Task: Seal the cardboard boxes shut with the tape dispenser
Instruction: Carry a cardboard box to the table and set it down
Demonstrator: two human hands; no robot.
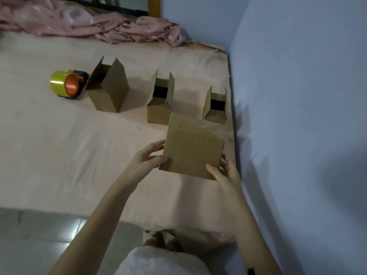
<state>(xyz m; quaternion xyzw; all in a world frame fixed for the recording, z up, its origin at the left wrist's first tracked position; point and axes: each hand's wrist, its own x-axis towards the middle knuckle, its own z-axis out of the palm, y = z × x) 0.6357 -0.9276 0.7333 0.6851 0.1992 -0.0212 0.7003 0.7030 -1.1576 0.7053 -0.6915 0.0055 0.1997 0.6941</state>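
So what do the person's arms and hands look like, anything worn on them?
Both are bare: the left hand and right hand wear no gloves, rings or watch that I can see, and no sleeves cover the forearms. The fingers are slim. Only a white fluffy garment shows below.

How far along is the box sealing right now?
Done: nothing visibly sealed. In hand: the left hand and right hand hold a closed box; tape on it cannot be made out. Left: three open boxes stand with flaps up, and the tape dispenser lies untouched.
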